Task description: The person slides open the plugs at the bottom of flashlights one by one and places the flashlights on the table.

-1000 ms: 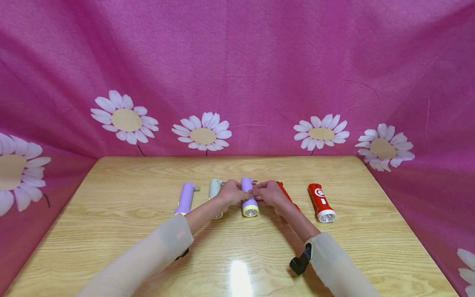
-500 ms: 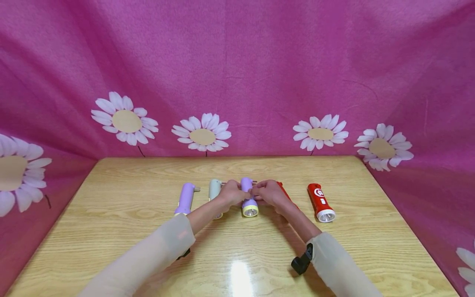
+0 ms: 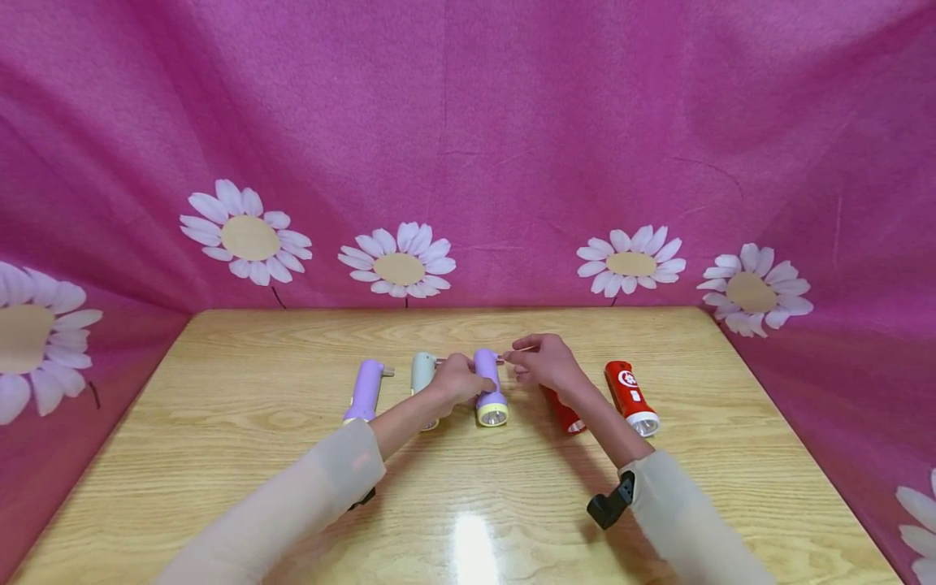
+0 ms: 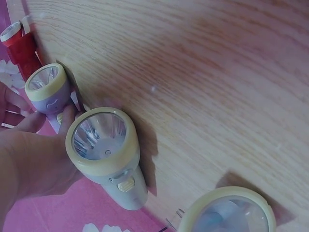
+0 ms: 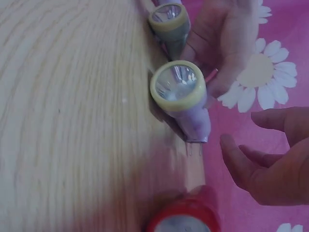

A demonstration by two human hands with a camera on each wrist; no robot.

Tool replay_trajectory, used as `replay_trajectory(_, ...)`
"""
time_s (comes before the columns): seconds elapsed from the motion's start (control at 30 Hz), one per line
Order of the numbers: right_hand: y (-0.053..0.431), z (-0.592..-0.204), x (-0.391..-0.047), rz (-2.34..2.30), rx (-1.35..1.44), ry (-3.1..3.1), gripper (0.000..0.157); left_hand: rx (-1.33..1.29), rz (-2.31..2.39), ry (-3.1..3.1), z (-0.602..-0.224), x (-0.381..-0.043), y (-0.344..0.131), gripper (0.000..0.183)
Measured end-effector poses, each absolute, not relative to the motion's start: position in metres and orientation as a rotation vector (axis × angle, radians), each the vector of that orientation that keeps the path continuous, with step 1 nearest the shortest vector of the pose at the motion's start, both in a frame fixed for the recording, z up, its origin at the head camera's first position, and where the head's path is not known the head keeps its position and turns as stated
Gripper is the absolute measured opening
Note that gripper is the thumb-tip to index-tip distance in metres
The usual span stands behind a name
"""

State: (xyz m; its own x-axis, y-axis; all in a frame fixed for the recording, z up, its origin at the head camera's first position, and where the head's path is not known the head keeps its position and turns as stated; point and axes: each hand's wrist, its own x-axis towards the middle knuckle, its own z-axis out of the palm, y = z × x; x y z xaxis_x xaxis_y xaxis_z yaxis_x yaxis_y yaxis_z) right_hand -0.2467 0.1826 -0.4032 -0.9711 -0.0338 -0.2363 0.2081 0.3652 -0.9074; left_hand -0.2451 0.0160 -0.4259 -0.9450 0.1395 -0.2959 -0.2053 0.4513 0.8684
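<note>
Near the table's middle lies a purple flashlight [image 3: 486, 367] with a pale yellow head and metal plug prongs [image 5: 195, 149] sticking out from its right side. My left hand [image 3: 455, 379] holds it from the left, with the thumb across its body. To the right of it my right hand [image 3: 550, 366] has its fingers spread and holds nothing, its fingertips close to the prongs. A pale green flashlight [image 4: 126, 191] lies beside my left hand and is partly hidden by it. Below my right hand is a red flashlight [image 3: 567, 415], partly covered by the hand and wrist.
At the left end of the row lies another purple flashlight [image 3: 366, 390], its head behind my left forearm. A second red flashlight [image 3: 627, 396] with a white rim lies at the right. Pink cloth with daisies [image 3: 512, 162] hangs behind the wooden table [image 3: 468, 471].
My right hand has let go of the purple flashlight and moved off to the right, its fingers spreading. More of the nearer red flashlight shows. The left hand has stayed in place.
</note>
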Motion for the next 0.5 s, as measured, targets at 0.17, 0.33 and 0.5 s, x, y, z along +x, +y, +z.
replay_trajectory(0.17, 0.194, -0.393, -0.248, -1.651, 0.159, 2.436, 0.041, -0.067, 1.470, 2.397, -0.425, -0.244, 0.017, 0.036)
replay_trajectory(0.33, 0.204, -0.387, -0.251, -1.658, 0.152, 2.464, 0.042, -0.059, 1.504, 2.361, -0.424, -0.243, 0.016, 0.035)
replay_trajectory(0.5, 0.213, -0.385, -0.251, -1.599, 0.151, 2.507, 0.044, -0.055, 1.534, 2.335, -0.425, -0.243, 0.017, 0.032)
